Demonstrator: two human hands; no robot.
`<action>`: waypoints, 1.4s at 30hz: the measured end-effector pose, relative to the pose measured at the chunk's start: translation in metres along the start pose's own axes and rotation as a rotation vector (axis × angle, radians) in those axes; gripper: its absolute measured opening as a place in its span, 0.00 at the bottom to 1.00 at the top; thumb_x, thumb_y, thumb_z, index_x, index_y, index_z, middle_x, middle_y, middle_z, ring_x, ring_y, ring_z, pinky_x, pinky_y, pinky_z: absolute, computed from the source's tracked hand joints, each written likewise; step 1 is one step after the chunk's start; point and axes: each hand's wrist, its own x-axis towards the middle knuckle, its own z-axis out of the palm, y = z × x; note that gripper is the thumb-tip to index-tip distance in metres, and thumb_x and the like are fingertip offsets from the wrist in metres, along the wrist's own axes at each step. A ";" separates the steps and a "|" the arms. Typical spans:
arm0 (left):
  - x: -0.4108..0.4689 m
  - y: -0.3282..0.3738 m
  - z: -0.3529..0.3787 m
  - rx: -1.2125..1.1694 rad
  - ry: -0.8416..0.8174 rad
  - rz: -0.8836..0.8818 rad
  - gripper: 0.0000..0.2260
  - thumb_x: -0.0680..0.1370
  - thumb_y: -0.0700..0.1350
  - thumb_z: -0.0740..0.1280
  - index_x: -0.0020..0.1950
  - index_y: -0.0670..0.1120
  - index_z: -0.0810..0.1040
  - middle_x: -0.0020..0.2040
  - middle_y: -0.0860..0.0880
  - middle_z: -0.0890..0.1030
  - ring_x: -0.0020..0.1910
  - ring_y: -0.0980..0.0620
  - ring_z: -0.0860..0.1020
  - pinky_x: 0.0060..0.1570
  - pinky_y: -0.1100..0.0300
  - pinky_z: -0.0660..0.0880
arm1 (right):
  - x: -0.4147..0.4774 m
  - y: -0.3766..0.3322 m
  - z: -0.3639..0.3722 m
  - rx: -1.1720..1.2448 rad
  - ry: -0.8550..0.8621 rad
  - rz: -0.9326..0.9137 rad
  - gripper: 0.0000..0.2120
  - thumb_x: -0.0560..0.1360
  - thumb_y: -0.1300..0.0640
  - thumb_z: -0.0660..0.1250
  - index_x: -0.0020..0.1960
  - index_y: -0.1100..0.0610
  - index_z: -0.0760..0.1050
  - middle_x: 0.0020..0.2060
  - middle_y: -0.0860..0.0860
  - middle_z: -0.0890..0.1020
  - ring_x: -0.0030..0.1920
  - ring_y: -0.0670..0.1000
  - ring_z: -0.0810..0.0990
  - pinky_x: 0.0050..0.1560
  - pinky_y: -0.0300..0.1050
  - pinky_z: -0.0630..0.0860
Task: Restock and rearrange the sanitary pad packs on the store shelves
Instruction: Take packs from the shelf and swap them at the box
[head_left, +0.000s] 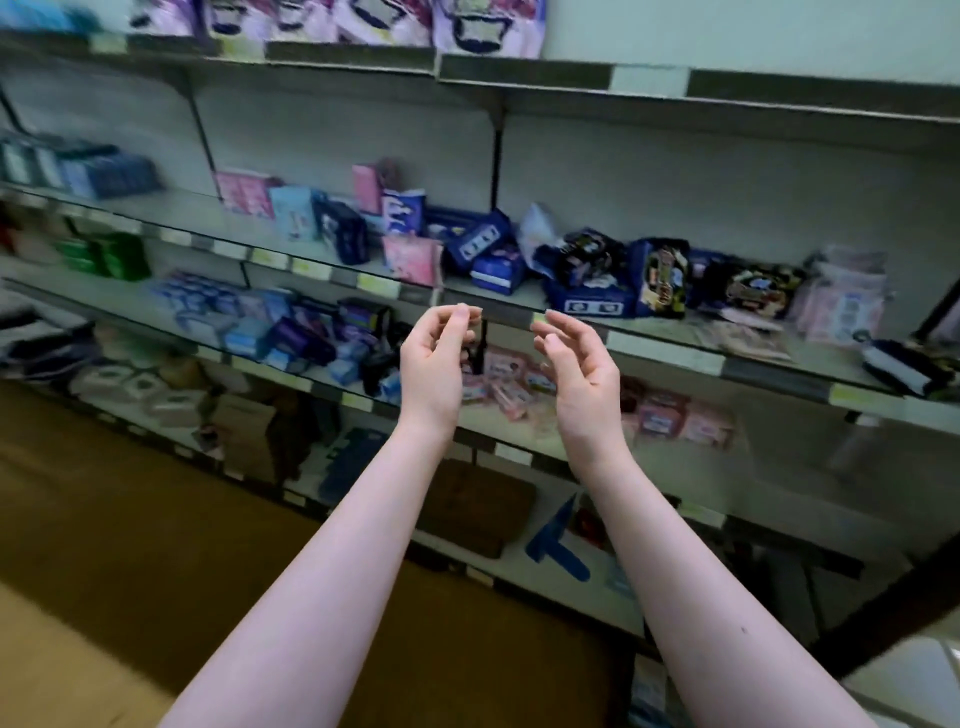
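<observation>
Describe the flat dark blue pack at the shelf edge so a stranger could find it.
Find the shelf whose edge runs behind the right hand. Above that hand lies a dark blue pack. Unlike the heaped packs behind, its face shows two white pictures.

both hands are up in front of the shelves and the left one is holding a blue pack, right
Not quite. Both hands are up in front of the shelves, but the left hand holds nothing: its fingers are loosely curled and empty, like those of the right hand. The blue packs lie on the shelf beyond the hands. The head view shows this.
</observation>
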 end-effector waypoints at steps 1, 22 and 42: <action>0.004 0.004 -0.016 0.001 0.024 0.001 0.10 0.82 0.44 0.59 0.47 0.50 0.79 0.48 0.51 0.81 0.50 0.52 0.77 0.52 0.59 0.74 | 0.000 -0.002 0.014 0.004 -0.017 0.001 0.10 0.81 0.61 0.58 0.60 0.53 0.72 0.57 0.49 0.79 0.59 0.45 0.77 0.60 0.34 0.73; 0.155 -0.017 -0.166 0.071 0.218 -0.010 0.09 0.82 0.45 0.59 0.47 0.48 0.79 0.48 0.50 0.81 0.50 0.51 0.78 0.48 0.62 0.75 | 0.114 0.062 0.220 0.119 -0.149 0.029 0.10 0.81 0.61 0.59 0.60 0.53 0.73 0.57 0.51 0.80 0.59 0.47 0.78 0.62 0.40 0.74; 0.378 -0.077 -0.239 0.155 0.225 -0.035 0.08 0.82 0.43 0.60 0.47 0.46 0.77 0.47 0.50 0.81 0.48 0.52 0.77 0.47 0.63 0.73 | 0.295 0.155 0.356 0.153 -0.110 0.039 0.10 0.80 0.62 0.60 0.58 0.51 0.73 0.55 0.49 0.80 0.55 0.41 0.78 0.59 0.36 0.74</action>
